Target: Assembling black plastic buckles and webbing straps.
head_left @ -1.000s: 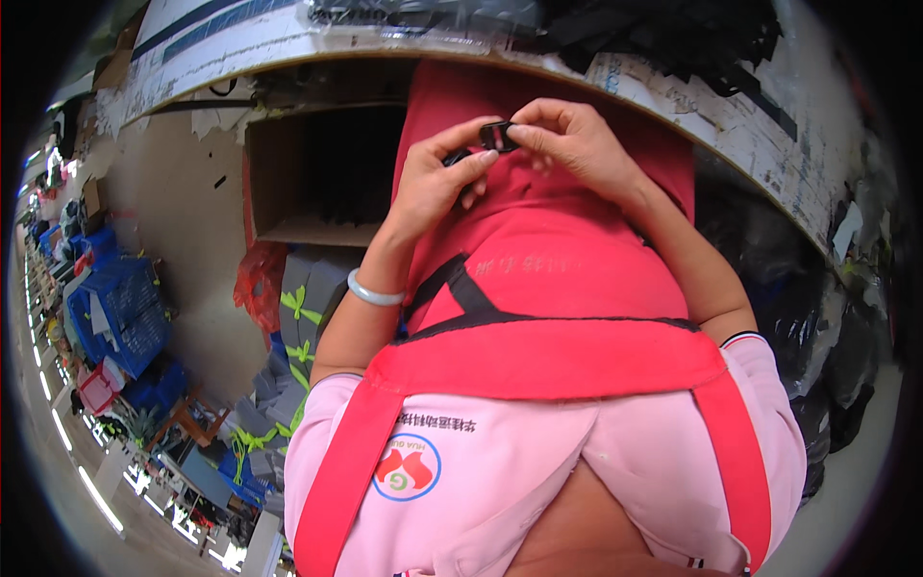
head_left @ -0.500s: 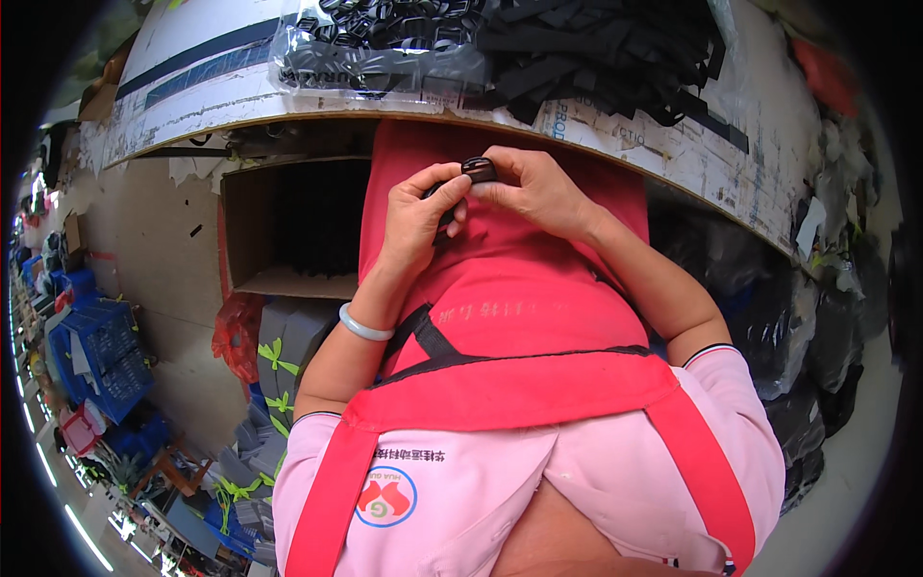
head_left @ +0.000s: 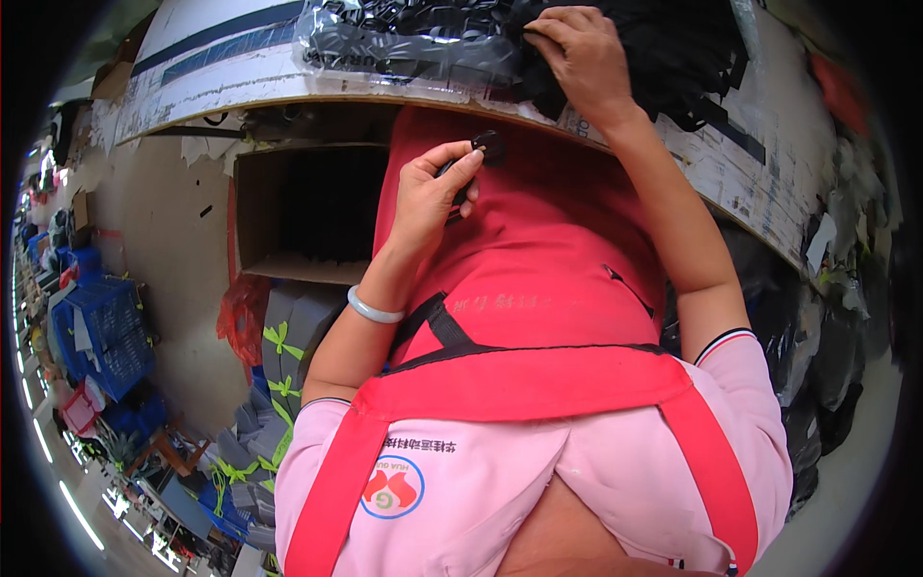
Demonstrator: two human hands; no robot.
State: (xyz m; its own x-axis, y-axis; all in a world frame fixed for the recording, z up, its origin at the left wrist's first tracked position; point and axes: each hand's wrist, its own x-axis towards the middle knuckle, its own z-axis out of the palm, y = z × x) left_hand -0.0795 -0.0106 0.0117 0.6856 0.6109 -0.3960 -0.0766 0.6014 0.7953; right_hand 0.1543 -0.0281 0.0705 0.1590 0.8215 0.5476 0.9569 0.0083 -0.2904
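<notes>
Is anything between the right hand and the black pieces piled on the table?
Nothing visible. The right hand already rests on the pile of black pieces at the table edge. A clear plastic bag lies to its left, not in between. The left hand holds a small black part over the red apron.

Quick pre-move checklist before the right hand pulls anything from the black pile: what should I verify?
1. Left hand has a grip on the small black part: ok, pinched at the fingertips.
2. Right hand is on the black strap pile: ok.
3. Right hand has closed on one single strap: cannot tell.
4. Clear bag of black parts lies apart from the right hand: ok.
5. Table edge free of the apron: ok.
</notes>
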